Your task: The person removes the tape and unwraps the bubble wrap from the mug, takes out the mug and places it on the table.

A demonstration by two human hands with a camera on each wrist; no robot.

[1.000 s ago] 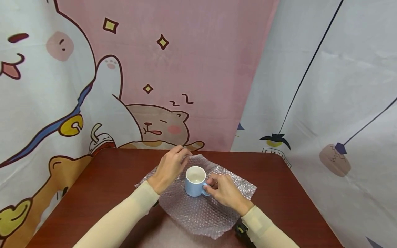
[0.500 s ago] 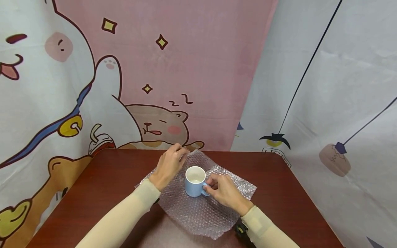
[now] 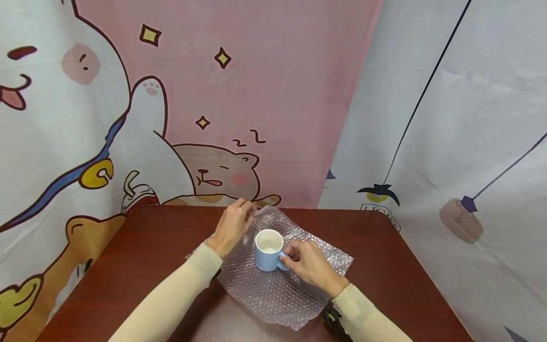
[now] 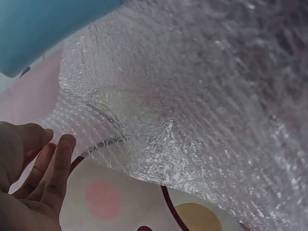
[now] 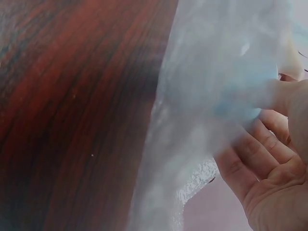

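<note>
A light blue mug with a white inside stands upright on a sheet of bubble wrap. My right hand pinches the mug's handle from the right side. At the far left of the sheet, my left hand pinches the wrap's far corner between thumb and fingers and holds it raised. In the left wrist view, the lifted wrap stretches away from those fingers, with part of the mug above. Blurred wrap hides part of the right fingertips in the right wrist view.
Under the wrap is a dark red-brown wooden table. A printed cartoon cloth hangs behind the table's far edge. A small black object shows beside the right wrist.
My left hand has shifted slightly left, and the wrap's far corner has moved up and left with it. The right hand and the mug have stayed put.
</note>
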